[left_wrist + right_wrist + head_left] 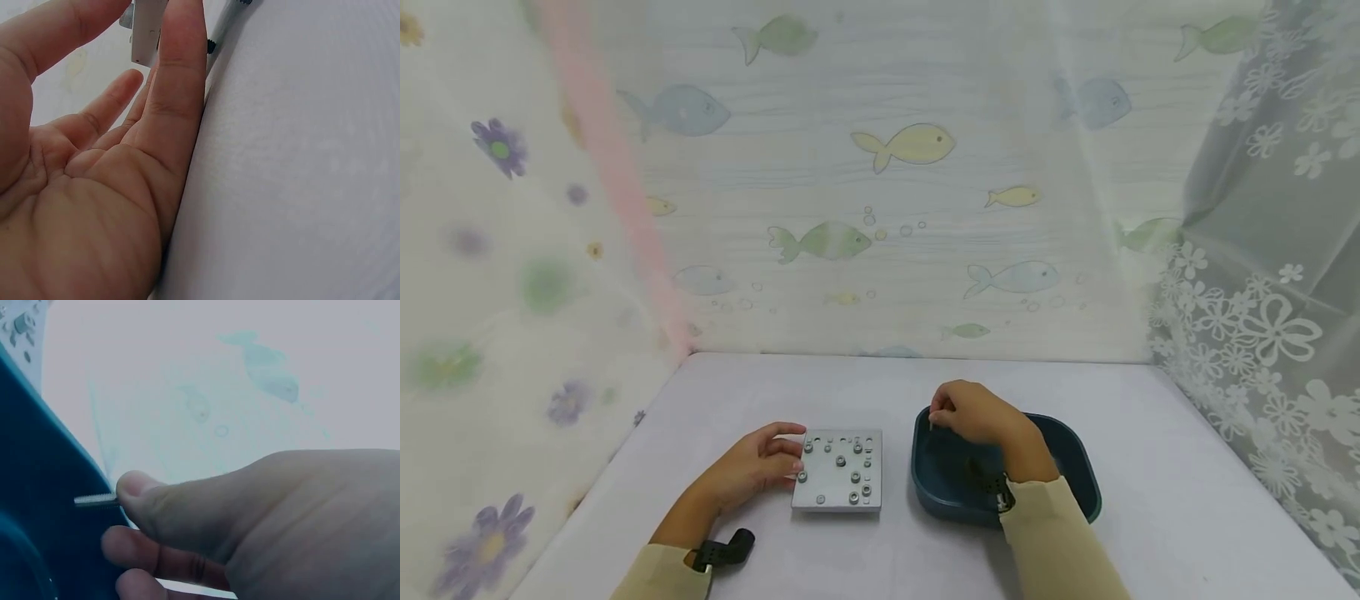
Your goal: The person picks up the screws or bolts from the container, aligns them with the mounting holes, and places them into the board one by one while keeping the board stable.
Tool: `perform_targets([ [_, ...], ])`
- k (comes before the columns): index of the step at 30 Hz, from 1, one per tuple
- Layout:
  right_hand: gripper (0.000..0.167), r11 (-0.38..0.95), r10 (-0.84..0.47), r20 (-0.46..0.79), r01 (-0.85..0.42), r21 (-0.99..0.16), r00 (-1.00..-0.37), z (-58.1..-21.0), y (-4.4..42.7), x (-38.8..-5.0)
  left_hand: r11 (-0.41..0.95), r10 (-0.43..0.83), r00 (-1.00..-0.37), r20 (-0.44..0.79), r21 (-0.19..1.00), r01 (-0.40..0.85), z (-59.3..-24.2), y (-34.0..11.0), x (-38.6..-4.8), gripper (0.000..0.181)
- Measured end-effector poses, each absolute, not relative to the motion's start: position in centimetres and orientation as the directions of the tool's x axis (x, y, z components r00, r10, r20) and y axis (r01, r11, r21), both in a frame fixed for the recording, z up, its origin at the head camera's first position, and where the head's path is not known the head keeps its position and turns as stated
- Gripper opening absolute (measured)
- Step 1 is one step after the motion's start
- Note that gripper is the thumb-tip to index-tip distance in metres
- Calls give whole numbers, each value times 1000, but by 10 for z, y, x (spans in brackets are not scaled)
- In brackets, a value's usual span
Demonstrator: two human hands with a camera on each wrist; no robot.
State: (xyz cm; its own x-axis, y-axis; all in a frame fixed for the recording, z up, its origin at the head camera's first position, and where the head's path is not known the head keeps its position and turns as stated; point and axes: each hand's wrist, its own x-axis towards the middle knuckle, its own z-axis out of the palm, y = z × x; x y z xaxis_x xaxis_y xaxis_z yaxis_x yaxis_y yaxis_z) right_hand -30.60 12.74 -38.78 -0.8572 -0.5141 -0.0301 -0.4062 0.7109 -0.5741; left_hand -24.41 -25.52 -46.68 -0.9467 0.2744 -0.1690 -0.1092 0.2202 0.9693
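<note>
A square silver metal block (837,471), its top set with several socket-head screws and holes, lies on the white table. My left hand (758,467) holds it at the left edge, and the fingertips hide part of that side. In the left wrist view, the thumb and a finger reach toward the block (145,37), which is partly covered. Over the far left rim of the dark blue tray (940,504), my right hand (973,410) pinches a small threaded screw (95,500). The screw's other end is hidden between thumb and fingers.
The block stands left of the tray, with a gap of tabletop (895,546) between them. Fabric with fish prints (887,208) hangs behind the table. Patterned cloths hang at the left (482,350) and right (1262,350). A black wrist camera (730,548) sits near the table's front.
</note>
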Motion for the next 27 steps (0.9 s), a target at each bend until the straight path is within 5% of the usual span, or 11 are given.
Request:
perform_targets([
  [27,9,661,-486,136,-465,-589,-863,-385,87,-285,235,364,-915,-173,968,-90,-467,-256,-244,75],
])
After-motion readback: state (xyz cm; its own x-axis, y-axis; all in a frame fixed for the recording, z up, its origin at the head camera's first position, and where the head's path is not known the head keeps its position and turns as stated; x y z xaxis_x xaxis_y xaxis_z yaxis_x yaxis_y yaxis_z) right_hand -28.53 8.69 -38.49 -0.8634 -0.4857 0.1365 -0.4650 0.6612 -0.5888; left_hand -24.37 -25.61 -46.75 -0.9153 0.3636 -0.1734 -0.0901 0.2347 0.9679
